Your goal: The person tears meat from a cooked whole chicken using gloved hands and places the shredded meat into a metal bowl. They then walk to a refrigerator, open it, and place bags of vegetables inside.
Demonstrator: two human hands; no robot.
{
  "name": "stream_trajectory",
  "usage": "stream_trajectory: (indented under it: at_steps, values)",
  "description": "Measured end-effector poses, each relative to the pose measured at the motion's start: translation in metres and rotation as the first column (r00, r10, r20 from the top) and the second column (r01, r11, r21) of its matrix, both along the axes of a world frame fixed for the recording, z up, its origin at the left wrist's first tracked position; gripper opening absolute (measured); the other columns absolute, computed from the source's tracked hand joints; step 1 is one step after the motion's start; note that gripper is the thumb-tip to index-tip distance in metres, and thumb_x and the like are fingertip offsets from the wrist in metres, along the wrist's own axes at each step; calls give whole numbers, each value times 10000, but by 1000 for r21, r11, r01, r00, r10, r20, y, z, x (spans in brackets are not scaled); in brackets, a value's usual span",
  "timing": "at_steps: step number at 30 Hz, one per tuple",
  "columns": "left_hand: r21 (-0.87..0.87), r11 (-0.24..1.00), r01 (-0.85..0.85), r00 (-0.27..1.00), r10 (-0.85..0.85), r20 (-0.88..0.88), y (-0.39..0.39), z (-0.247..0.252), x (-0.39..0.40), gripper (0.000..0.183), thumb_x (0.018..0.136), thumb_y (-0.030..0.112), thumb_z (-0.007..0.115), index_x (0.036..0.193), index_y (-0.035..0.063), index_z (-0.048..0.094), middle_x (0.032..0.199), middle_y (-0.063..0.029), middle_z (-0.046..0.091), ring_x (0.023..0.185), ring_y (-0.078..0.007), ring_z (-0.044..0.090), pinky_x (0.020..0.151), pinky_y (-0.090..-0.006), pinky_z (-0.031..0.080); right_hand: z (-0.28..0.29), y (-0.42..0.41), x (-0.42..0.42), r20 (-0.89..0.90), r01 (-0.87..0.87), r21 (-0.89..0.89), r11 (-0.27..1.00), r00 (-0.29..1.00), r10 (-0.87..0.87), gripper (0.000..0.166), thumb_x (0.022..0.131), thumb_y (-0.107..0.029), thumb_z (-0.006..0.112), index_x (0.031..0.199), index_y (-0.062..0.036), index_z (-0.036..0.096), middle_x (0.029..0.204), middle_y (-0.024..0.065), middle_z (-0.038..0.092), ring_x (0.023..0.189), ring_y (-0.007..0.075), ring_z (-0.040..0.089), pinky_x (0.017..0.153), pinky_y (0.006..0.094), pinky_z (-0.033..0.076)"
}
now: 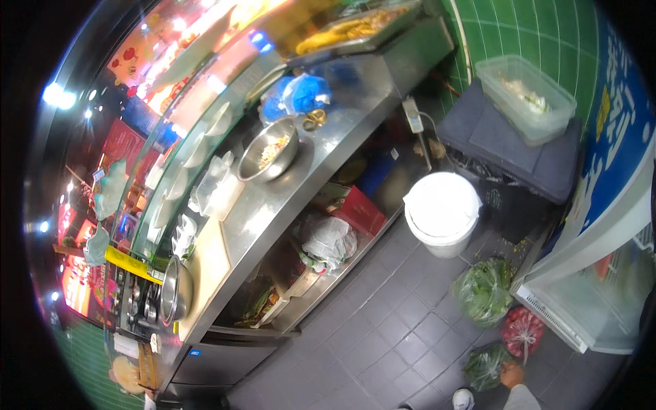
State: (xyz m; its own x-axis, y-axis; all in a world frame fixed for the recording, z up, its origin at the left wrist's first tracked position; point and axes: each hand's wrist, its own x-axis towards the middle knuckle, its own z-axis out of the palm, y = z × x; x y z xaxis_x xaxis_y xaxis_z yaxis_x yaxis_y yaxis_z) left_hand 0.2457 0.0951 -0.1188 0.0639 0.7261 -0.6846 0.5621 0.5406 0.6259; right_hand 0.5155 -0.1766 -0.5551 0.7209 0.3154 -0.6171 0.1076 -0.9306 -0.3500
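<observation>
At the lower right, my right hand (512, 375), in a light grey sleeve, has its fingers curled on the edge of a clear plastic bag of green vegetables (486, 366) on the floor. A bag of small red vegetables or fruit (523, 332) lies just above the hand, tied at its neck. Further up lies a larger bag of leafy greens (482, 292), close to the glass-door fridge (553, 320). My left hand is out of view. A white shoe (463, 398) shows left of my right hand.
A white bucket (442, 210) stands on the tiled floor. Beside it, a dark bin holds a plastic tub (528, 102) on its lid. A long steel counter (256, 218) carries metal bowls (271, 151), scissors (314, 120) and a cutting board (207, 266); bags and boxes fill its lower shelf.
</observation>
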Motion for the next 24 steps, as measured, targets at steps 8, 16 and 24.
stream_trajectory:
  at_steps: [8, 16, 24]
  values:
    - [444, 733, 515, 856, -411, -314, 60, 42, -17, 328, 927, 254, 435, 1119, 4, 523, 1074, -147, 558, 1027, -259, 514, 857, -362, 416, 148, 59, -19, -6, 83, 217, 973, 996, -84, 328, 866, -325, 448, 971, -71, 627, 948, 185, 620, 902, 364, 579, 784, 434, 450]
    - [455, 838, 303, 933, -357, 36, 127, 131, 12, 427, 920, 306, 450, 1174, -36, 471, 1134, -186, 538, 988, -257, 544, 798, -357, 469, 301, 100, -15, 25, 219, 367, 904, 969, -245, 290, 856, -293, 435, 923, -55, 586, 865, 199, 604, 825, 392, 566, 689, 454, 432]
    - [649, 661, 377, 874, -485, -14, 201, 125, 5, 393, 910, 294, 470, 1140, -23, 505, 1044, -164, 590, 902, -242, 578, 756, -357, 492, 401, 13, -173, -85, 556, 124, 822, 831, -550, 330, 887, -309, 471, 927, -14, 613, 826, 118, 636, 690, 247, 585, 639, 343, 452]
